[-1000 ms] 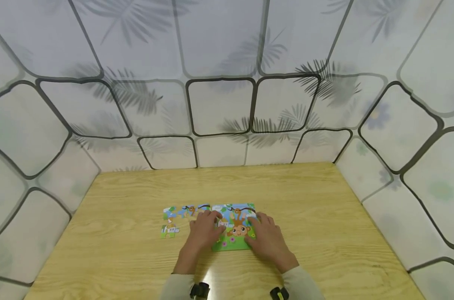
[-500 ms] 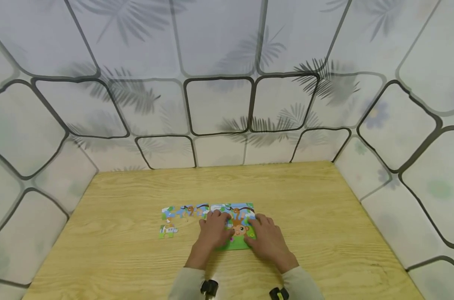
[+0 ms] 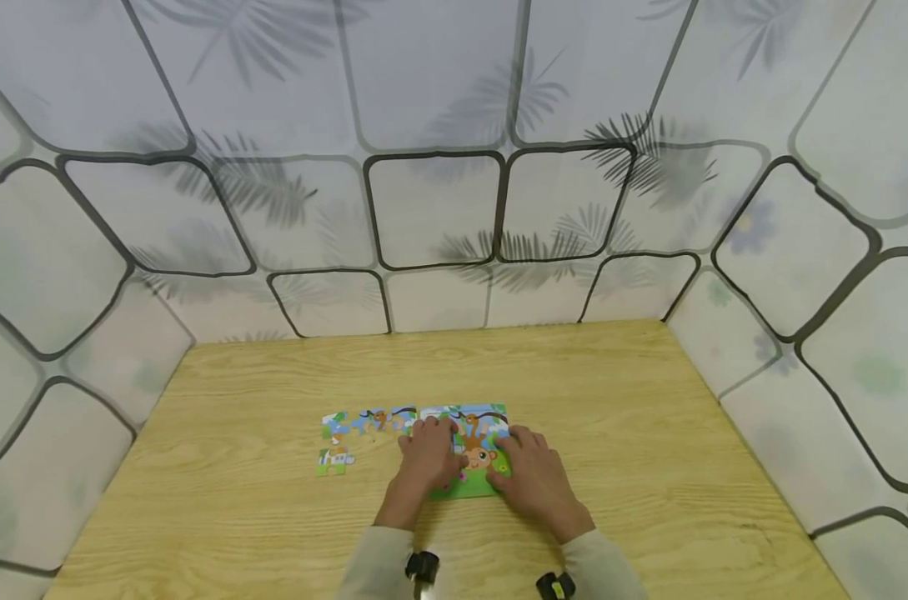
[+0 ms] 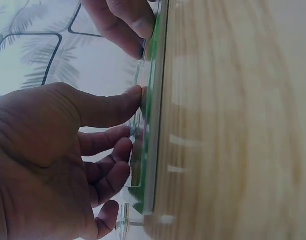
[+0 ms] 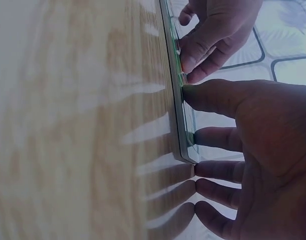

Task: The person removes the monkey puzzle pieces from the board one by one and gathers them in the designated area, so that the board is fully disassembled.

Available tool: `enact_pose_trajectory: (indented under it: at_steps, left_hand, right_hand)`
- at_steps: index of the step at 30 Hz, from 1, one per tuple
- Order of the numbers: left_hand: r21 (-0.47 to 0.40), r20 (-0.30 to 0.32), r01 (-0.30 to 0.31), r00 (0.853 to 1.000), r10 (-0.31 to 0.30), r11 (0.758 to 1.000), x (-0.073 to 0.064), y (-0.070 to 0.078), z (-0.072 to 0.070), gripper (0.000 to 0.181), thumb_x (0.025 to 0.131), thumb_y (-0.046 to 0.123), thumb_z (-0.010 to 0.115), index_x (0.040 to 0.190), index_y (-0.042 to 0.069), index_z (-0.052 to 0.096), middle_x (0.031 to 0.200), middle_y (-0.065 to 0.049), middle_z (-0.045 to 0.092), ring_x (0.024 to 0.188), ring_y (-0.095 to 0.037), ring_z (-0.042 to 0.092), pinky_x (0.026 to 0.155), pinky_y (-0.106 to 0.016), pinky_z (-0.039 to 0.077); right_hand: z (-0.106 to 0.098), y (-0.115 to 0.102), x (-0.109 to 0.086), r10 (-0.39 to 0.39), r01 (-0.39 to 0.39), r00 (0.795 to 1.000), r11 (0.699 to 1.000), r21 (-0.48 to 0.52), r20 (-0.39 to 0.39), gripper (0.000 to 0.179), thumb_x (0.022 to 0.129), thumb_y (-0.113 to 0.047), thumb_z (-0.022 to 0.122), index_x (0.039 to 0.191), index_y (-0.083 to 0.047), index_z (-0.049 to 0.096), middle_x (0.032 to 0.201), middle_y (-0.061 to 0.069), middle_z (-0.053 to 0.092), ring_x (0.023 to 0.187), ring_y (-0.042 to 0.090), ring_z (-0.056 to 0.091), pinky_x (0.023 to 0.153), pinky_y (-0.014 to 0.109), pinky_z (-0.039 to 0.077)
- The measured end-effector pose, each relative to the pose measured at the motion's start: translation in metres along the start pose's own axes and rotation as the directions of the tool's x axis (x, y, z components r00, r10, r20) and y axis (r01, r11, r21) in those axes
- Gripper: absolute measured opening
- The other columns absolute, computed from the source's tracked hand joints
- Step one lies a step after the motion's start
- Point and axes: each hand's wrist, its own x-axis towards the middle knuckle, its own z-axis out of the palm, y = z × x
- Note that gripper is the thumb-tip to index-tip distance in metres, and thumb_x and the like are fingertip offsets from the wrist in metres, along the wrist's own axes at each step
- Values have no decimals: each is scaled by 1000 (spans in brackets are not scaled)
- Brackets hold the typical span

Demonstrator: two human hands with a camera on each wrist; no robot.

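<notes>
A square jigsaw board [image 3: 478,487] with a monkey picture and green lower border lies flat on the table. My left hand [image 3: 428,454] covers its left part, with thumb [image 4: 135,97] and bent fingertips touching the top face. Whether a loose piece lies beneath them is hidden. At the board's right edge rests my right hand [image 3: 536,477]. Its thumb [image 5: 207,96] and forefinger touch the board, while the other fingers reach down to the table beyond the edge. Left of the board are loose jigsaw pieces: a top row [image 3: 378,419] and a house piece [image 3: 335,461].
The wood-grain table [image 3: 619,392] surrounds the board. Patterned cloth walls [image 3: 438,212] rise at the back and on both sides. Each forearm wears a dark wrist camera, such as the left one [image 3: 423,567].
My left hand has moved right, from the board's left edge onto its picture, covering the house and part of the monkey. My right hand stays in place. The loose pieces have not moved.
</notes>
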Motion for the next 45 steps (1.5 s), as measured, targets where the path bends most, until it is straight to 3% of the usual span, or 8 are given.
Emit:
enact_pose_trajectory:
  at_steps: [6,13,19,25,32,40,43,45]
  left_hand:
    - [23,-2,12,1000,-12,1000,0,2,-2,39,77,31,81,106,12,62,108,-11,58,107,-31,50,90,-58,36]
    - [-17,15,11,1000,-10,1000,2,0,-3,41,75,29,83,105,12,60,105,-10,60,106,-32,52,90,-59,34]
    - [-122,23,-26,999,29,992,1,-7,-5,32,80,23,77,101,16,54,82,1,62,79,-20,57,83,-53,32]
    - [-284,-16,-86,996,85,955,-3,-16,-9,19,90,20,66,98,18,50,84,6,58,74,-11,52,78,-46,29]
    - [-405,-70,-94,995,72,909,-10,-35,-21,18,89,20,68,101,17,55,90,4,60,75,-11,53,89,-57,32]
    - [-385,-121,-54,993,7,921,-18,-68,-38,15,90,16,66,104,13,60,92,0,62,80,-13,56,73,-33,44]
    - [-371,-111,-14,993,-30,929,-20,-77,-41,14,91,15,64,104,12,61,95,-2,63,82,-15,59,65,-29,48]
    - [-329,-108,10,993,-49,944,-22,-82,-43,15,90,16,64,105,11,63,96,-2,64,85,-16,61,68,-30,50]
  right_hand:
    - [-2,-1,0,2,-2,1000,1000,-7,10,49,89,-41,64,129,-15,58,139,13,48,128,36,46,94,57,44]
    - [-2,-3,0,0,0,1000,1000,-13,19,49,89,-42,64,130,-15,58,139,13,48,128,36,46,94,57,44]
    - [-2,-4,1,7,-7,1000,1000,-9,27,49,90,-41,64,131,-15,58,140,13,48,129,36,45,95,58,43]
    - [-4,-5,0,8,-8,1000,1000,-17,27,49,89,-41,65,130,-15,59,140,13,48,129,36,46,96,58,43]
    - [-3,-5,0,4,-4,1000,1000,-8,23,49,89,-42,64,130,-15,59,140,13,48,129,37,45,95,57,43]
    - [-2,-1,0,11,-10,1000,1000,-28,14,49,89,-43,64,130,-17,59,139,12,49,128,36,46,93,57,44]
    - [-1,0,0,13,-12,1000,1000,-25,11,49,89,-43,64,130,-17,59,139,12,49,128,36,46,93,57,44]
    - [-1,-1,0,15,-15,1000,1000,-20,12,49,89,-43,64,130,-17,59,139,12,48,128,36,46,94,57,44]
